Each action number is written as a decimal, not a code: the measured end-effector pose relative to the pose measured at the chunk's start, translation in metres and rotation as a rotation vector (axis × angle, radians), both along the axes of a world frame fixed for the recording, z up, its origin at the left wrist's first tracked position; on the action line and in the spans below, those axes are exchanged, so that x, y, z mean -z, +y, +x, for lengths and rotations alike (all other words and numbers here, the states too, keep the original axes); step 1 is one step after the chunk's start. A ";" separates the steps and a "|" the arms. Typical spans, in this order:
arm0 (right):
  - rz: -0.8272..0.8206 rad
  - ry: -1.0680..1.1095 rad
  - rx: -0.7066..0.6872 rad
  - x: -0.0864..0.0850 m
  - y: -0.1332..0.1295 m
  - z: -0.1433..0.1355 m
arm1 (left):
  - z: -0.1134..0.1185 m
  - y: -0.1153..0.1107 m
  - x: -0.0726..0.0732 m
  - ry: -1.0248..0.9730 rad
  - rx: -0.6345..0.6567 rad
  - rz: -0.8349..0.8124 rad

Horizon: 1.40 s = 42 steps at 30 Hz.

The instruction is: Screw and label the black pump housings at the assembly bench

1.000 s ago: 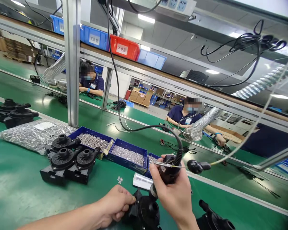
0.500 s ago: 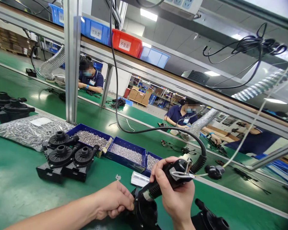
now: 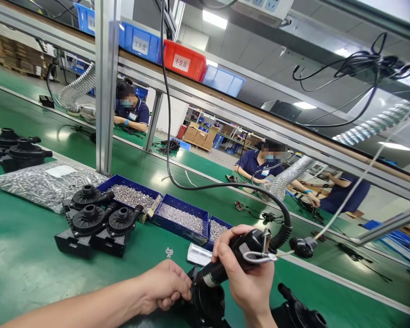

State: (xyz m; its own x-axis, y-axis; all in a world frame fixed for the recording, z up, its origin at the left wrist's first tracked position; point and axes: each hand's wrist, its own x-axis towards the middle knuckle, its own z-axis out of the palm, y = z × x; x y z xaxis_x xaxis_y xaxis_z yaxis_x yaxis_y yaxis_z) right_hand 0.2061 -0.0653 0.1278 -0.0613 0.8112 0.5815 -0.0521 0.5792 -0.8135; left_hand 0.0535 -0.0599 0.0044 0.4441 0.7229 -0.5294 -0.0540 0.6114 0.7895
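My right hand [image 3: 244,273] is wrapped round a black electric screwdriver [image 3: 230,259], which slants down to the left. Its tip end meets a black pump housing [image 3: 208,303] at the bottom of the view; the bit itself is hidden. My left hand [image 3: 167,287] is closed in a pinch against the housing's left side, and what lies between the fingertips is hidden. A small cluster of nuts [image 3: 169,252] lies on the green bench beyond my left hand. Another black pump housing [image 3: 299,314] sits right of my right wrist, cut off by the frame.
Blue bins of screws [image 3: 131,193] and small metal parts [image 3: 182,218] line the bench's far side. Left of them are several assembled black pump housings [image 3: 92,223] and a bag of screws [image 3: 48,184]. A metal post [image 3: 105,91] rises behind. The screwdriver's cable [image 3: 222,186] loops overhead. Co-workers sit opposite.
The view has shifted slightly. Both hands and the screwdriver keep nearly the same place on the housing. A co-worker at the far right has changed posture.
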 end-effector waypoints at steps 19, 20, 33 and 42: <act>-0.095 0.001 -0.135 0.006 -0.004 -0.002 | -0.008 0.008 0.003 -0.002 0.046 0.094; -0.091 -0.005 -0.150 0.006 -0.003 -0.002 | -0.008 0.009 0.003 -0.003 0.052 0.096; -0.113 0.052 -0.156 0.002 -0.002 0.000 | -0.015 0.017 0.011 -0.020 0.131 0.201; -0.145 -0.014 0.177 -0.009 -0.009 -0.006 | -0.068 0.052 0.006 1.095 0.043 0.959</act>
State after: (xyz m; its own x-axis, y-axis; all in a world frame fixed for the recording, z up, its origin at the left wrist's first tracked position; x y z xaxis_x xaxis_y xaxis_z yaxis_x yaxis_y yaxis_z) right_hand 0.1999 -0.0744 0.1372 0.0821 0.8852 0.4579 0.0523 0.4550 -0.8890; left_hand -0.0147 -0.0080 -0.0014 0.1733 0.9831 0.0588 0.8353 -0.1783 0.5201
